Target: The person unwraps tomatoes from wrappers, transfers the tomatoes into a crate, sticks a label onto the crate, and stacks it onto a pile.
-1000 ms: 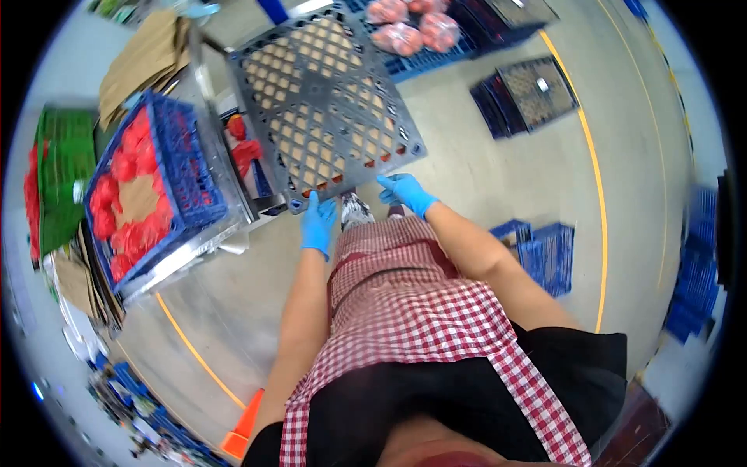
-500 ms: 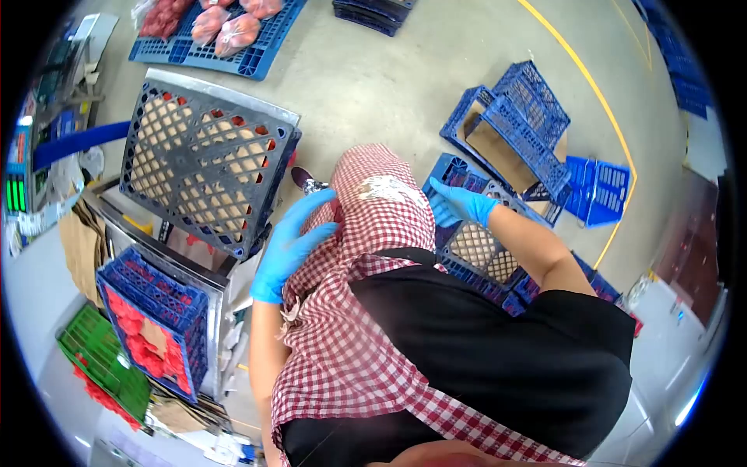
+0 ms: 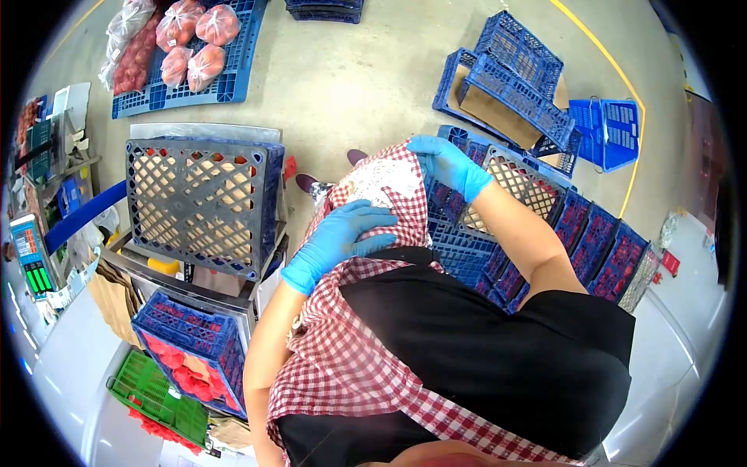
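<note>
My left hand (image 3: 342,241), in a blue glove, lies against the front of the red-and-white checked apron (image 3: 350,342) with its fingers stretched out. At the apron's right edge, my right hand (image 3: 447,165), also gloved in blue, has its fingers bent around the cloth and pulls it outward. A whitish patch with small dark marks (image 3: 381,183) shows on the apron between the two hands. Left of my legs is a dark lattice-sided crate (image 3: 204,204) on a metal stand; brown and red show through its holes.
Blue crates (image 3: 517,86) are stacked at the right, beside a blue basket (image 3: 605,134). Filled crates (image 3: 595,245) line my right side. Bagged red produce (image 3: 206,66) lies on a blue pallet (image 3: 175,97). A green crate (image 3: 159,397) and a scale (image 3: 33,257) are at left.
My left hand has moved right and down onto the apron. My right hand has moved up and left to the apron's edge and taken hold. The view has shifted slightly.
</note>
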The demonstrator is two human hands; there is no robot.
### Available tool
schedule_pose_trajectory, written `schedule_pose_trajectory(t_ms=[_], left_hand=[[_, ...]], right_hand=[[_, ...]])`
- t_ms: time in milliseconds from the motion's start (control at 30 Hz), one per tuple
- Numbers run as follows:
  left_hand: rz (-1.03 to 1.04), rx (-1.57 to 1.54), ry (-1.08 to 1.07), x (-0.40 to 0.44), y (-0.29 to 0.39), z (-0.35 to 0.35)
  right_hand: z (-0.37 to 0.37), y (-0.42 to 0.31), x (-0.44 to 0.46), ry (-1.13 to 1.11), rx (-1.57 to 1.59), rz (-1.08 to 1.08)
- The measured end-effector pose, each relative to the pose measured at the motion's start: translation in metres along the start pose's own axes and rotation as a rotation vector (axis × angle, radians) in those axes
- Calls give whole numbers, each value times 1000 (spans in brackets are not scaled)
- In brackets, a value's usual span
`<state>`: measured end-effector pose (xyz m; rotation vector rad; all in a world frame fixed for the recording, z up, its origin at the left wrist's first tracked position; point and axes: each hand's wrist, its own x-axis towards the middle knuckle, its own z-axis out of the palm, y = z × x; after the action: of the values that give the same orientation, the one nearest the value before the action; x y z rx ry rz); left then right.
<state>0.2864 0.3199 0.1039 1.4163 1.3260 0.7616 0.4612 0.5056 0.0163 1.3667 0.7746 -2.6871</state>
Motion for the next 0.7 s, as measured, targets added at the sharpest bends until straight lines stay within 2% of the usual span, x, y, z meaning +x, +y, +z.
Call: schedule_pose_trajectory(t_ms=[500,700], left_hand=[[44,45,83,-6,-6,6],[-6,52,-19,-1,16,0]], right_hand=[[12,-13,1,-50,-50,-5],[14,-12,0,-59,-26,11]])
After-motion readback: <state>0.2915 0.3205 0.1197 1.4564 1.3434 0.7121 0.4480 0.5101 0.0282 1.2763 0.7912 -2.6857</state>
